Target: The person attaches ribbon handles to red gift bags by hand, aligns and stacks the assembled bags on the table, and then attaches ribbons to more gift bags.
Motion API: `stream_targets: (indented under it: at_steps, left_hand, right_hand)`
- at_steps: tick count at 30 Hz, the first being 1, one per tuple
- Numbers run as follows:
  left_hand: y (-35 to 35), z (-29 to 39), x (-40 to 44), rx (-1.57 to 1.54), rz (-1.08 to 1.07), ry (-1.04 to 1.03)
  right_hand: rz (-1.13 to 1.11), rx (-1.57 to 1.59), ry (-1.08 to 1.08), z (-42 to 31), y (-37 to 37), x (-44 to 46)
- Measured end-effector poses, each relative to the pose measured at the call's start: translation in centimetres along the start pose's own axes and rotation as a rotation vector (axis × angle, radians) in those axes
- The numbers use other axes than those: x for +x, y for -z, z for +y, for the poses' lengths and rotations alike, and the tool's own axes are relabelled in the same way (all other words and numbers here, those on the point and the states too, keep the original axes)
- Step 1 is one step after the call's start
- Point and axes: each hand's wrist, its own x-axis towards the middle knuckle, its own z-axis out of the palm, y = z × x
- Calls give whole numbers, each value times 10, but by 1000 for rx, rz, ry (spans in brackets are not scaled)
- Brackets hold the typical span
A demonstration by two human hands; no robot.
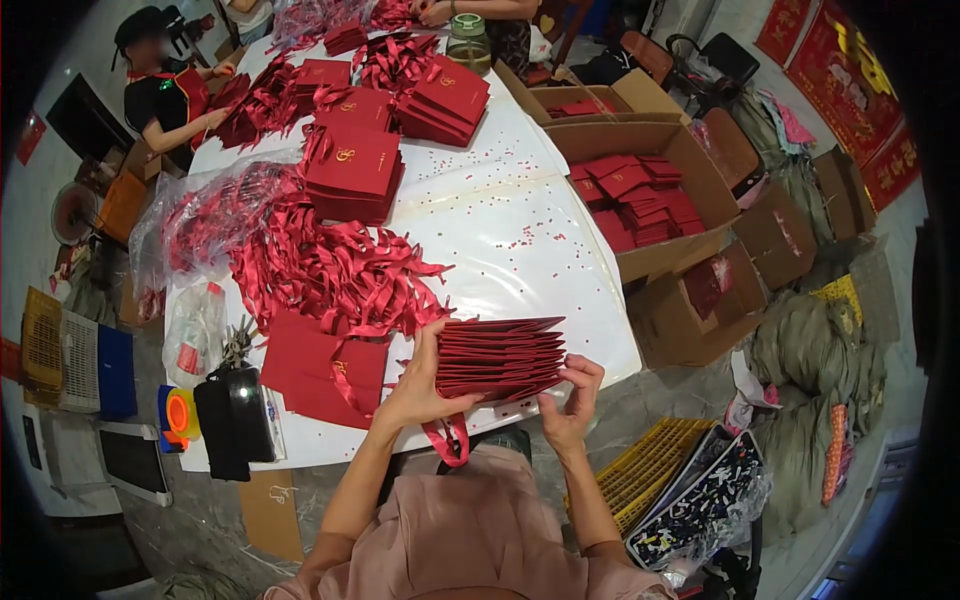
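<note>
Between my hands, above the table's front edge, is a thick stack of folded red paper gift bags, its layered edges facing me. My left hand is closed round the left end. My right hand pinches the lower right corner, fingers bent. A red ribbon handle hangs below my left hand. To the left lies a flat red gift bag with a ribbon across it. Just behind is a tangled heap of red ribbons.
Stacks of red bags stand farther along the white table, with small red scraps scattered. An open cardboard box of red bags is at right. A dark pouch and keys lie at left. A person works at far left.
</note>
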Motion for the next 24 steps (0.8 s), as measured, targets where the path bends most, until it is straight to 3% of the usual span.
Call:
stream_targets:
  at_steps: [16, 22, 24]
  left_hand:
    - [-1, -2, -1, -4, 5, -6]
    - [0, -2, -1, 2, -4, -7]
    - [0, -1, 0, -8, -5, -4]
  right_hand:
    - [-82, -10, -12, 1, 2, 9]
    - [-11, 68, -24, -1, 0, 16]
    - [-96, 0, -9, -3, 3, 21]
